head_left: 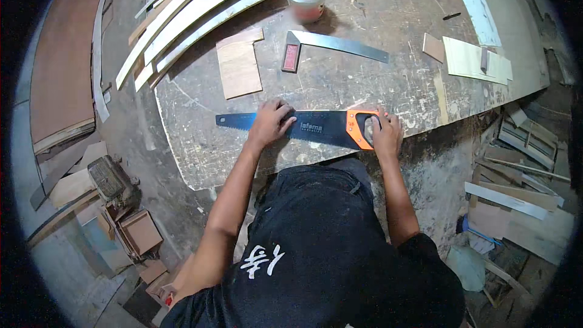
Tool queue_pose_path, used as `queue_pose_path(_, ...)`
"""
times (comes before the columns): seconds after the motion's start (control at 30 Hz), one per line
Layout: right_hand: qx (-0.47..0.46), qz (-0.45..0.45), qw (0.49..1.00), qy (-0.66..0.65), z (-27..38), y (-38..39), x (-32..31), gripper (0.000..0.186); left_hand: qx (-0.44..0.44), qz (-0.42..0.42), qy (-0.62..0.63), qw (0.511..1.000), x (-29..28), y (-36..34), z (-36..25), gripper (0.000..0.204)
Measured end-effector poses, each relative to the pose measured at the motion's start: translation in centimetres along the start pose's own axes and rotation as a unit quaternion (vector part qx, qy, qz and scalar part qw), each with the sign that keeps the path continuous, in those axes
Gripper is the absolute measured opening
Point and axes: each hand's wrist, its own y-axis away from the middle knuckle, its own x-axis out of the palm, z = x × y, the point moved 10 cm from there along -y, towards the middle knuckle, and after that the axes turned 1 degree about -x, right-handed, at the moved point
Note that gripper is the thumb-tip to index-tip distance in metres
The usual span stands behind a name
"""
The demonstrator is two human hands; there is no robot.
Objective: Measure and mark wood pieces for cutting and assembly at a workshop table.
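Note:
A hand saw (325,123) with a dark blade and an orange and black handle lies across the near side of the worktable, its toothed edge toward me. My right hand (387,133) is closed about the handle at the right end. Near the blade's left part, my left hand (270,119) presses on it with bent fingers, the tip sticking out beyond the hand. Just beyond the saw are a try square (340,44) with a red-faced stock and a thin notched wooden board (239,65). What lies beneath the blade is hidden.
Long pale wood strips (203,15) are stacked at the far left of the scratched worktable (188,140). A white tub (306,0) with a stick in it stands at the back. Pale offcuts (470,59) lie at the right; scrap wood (513,200) fills the floor beside the table.

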Motion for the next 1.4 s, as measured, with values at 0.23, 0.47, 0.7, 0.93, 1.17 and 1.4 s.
queue_pose_path(0.23, -0.045, -0.059, 0.997, 0.018, 0.1, 0.3, 0.0, 0.043, 0.007, -0.078, -0.046, 0.996, -1.4, 1.0, -0.7, 0.032)
queue_pose_path(0.47, -0.05, -0.082, 0.995, -0.002, 0.0, 0.4, 0.3, 0.046, -0.016, -0.112, -0.032, 0.993, -1.1, 1.6, -0.8, 0.03)
queue_pose_path(0.7, -0.041, -0.073, 0.996, -0.028, -0.3, 0.6, 0.6, 0.047, -0.017, -0.112, -0.047, 0.992, -0.7, 2.0, -0.6, 0.028)
queue_pose_path(0.93, -0.037, -0.063, 0.997, -0.022, -0.7, 0.4, 1.4, 0.044, -0.001, -0.082, -0.041, 0.996, -0.6, 1.6, -1.2, 0.046)
queue_pose_path(1.17, -0.028, -0.046, 0.998, -0.016, -0.7, 0.2, 1.4, 0.045, 0.02, -0.074, -0.05, 0.996, -0.6, 1.7, -1.7, 0.05)
queue_pose_path(1.4, -0.036, -0.067, 0.997, -0.024, -0.4, 0.2, 1.2, 0.045, -0.013, -0.071, -0.036, 0.997, 0.0, 1.5, -0.9, 0.032)
